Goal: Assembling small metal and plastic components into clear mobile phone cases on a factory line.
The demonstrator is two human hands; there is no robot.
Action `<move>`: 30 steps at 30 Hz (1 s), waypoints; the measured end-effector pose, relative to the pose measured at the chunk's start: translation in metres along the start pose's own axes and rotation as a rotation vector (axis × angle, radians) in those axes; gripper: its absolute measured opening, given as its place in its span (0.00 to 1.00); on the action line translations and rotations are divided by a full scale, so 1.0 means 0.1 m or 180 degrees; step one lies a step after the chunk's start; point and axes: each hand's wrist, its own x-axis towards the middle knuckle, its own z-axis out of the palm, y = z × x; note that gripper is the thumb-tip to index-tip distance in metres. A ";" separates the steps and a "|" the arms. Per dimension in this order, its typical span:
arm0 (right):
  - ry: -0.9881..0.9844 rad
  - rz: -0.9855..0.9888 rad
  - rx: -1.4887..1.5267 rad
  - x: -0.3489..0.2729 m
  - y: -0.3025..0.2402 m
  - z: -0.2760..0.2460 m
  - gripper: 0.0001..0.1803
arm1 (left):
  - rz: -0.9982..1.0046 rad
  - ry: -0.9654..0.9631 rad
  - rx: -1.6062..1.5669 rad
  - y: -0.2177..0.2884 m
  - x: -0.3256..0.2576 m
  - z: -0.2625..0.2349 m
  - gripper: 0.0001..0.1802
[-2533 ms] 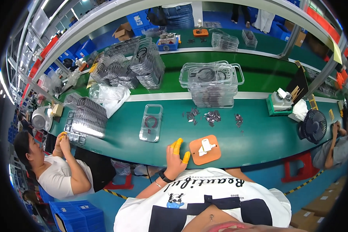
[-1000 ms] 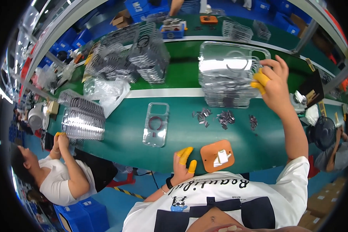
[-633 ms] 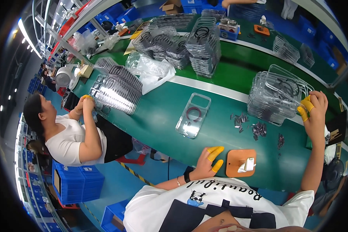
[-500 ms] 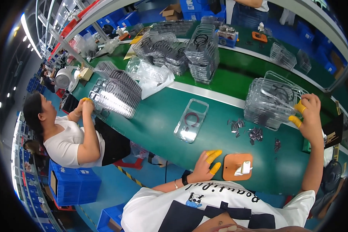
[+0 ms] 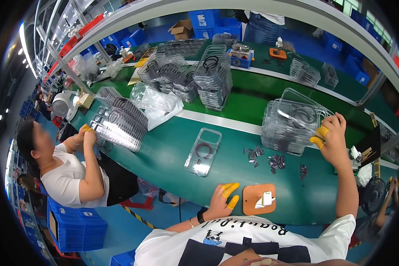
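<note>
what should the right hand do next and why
Probably lift the top clear case free of the stack: the right hand pinches its edge, and the case sits tilted over those below. The left hand rests beside the orange pad, seemingly empty.

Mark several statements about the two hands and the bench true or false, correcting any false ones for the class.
1. The right hand touches the stack of clear cases. True.
2. The left hand grips a clear case. False: the left hand is open, holding nothing visible.
3. A single case lies left of the dark pieces. True.
4. The orange plate is left of the left hand. False: the orange plate is to its right.
</note>
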 end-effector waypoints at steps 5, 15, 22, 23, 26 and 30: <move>0.0354 0.0014 -0.0081 0.00 -0.06 0.04 0.12 | 0.0066 0.0087 0.0066 -0.02 -0.01 0.00 0.21; 0.0488 0.0067 -0.0204 -0.02 -0.01 0.09 0.12 | 0.0070 0.0072 0.0042 -0.03 -0.02 0.00 0.21; 0.0059 0.0233 -0.0154 -0.05 -0.04 0.05 0.12 | 0.0075 0.0001 0.0067 0.00 0.00 -0.03 0.20; 0.0073 0.0268 -0.0141 -0.04 -0.05 0.04 0.12 | 0.0067 -0.0002 0.0060 0.01 0.01 -0.03 0.20; 0.0137 0.0311 -0.0121 -0.05 -0.05 0.01 0.11 | 0.0092 0.0006 0.0046 0.01 0.00 -0.03 0.20; 0.0296 0.0230 -0.0009 -0.10 -0.01 0.00 0.11 | 0.0046 -0.0013 0.0057 0.01 -0.01 -0.02 0.20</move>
